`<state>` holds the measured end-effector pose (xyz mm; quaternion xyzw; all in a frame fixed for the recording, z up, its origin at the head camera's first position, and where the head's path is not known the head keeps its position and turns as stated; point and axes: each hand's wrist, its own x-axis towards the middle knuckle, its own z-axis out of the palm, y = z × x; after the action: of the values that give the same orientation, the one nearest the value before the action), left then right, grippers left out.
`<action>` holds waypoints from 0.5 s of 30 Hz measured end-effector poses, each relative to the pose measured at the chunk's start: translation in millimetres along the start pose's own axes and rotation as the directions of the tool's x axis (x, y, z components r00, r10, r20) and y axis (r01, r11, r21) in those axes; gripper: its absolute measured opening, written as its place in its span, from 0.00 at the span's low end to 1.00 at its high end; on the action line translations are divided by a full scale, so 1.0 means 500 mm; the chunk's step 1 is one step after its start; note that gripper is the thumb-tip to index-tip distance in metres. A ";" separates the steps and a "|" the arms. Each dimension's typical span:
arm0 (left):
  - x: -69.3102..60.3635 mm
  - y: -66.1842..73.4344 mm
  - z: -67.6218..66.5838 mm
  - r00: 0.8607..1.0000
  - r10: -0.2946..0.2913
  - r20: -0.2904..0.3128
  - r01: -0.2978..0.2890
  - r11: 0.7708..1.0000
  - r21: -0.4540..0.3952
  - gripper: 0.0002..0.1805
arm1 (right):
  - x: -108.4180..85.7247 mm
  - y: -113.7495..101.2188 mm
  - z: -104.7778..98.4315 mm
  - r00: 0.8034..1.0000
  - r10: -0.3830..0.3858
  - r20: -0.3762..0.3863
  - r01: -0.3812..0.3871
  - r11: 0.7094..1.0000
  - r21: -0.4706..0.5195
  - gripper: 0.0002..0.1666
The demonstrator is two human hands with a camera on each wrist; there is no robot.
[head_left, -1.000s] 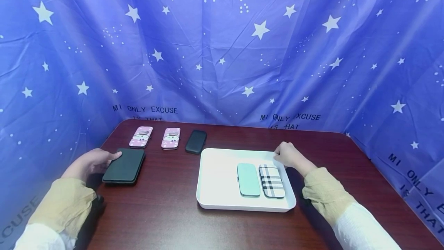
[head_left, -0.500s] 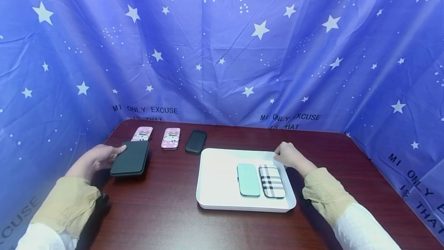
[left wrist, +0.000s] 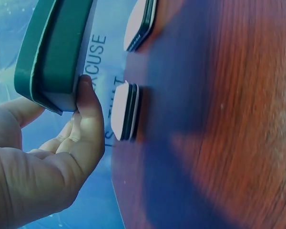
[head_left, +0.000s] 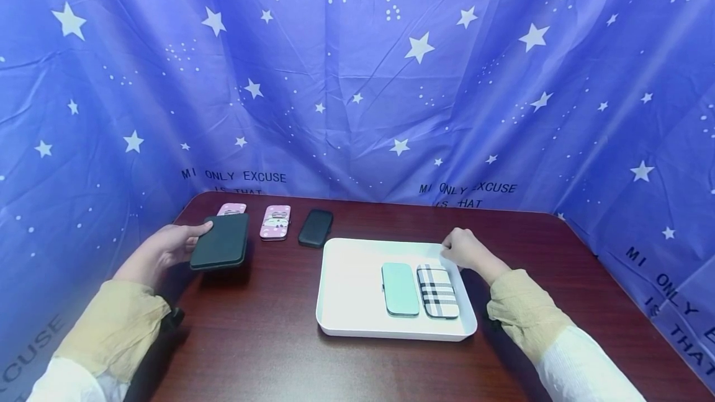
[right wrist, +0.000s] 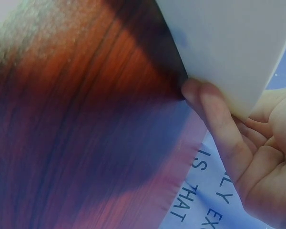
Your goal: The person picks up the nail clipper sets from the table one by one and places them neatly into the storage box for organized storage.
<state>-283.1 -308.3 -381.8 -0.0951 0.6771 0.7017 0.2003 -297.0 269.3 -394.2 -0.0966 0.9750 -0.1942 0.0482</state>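
My left hand [head_left: 170, 247] pinches the left edge of a flat dark green case [head_left: 222, 242], thumb on top and fingers beneath, and carries it above the table. In the left wrist view, the case [left wrist: 62, 52] has an overlapping cover and pale sides. It partly hides a pink cartoon-print case [head_left: 232, 208]. The white tray [head_left: 352, 290] is on the table, its far right corner gripped by my right hand [head_left: 468, 249]. Inside the tray lie a mint green case [head_left: 400, 289] and a black-and-white plaid case [head_left: 437, 291], side by side.
Another pink cartoon-print case [head_left: 275, 223] and a small black case [head_left: 315, 228] lie near the back of the dark red wooden table [head_left: 268, 340]. A blue star-patterned curtain [head_left: 357, 79] hangs around the back and sides.
My left hand has lifted the dark green case and moved it away from me and to the right, over the nearer part of the left pink case. The right hand and tray stay still.
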 end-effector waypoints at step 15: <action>-0.005 0.021 0.054 0.997 0.038 0.061 -0.035 0.998 -0.052 0.13 | 0.003 0.001 -0.001 0.999 -0.035 -0.014 0.035 0.998 -0.045 0.28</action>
<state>-281.2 -281.9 -369.4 -0.0658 0.6542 0.7248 0.2059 -298.6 269.6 -393.9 -0.1132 0.9776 -0.1737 0.0353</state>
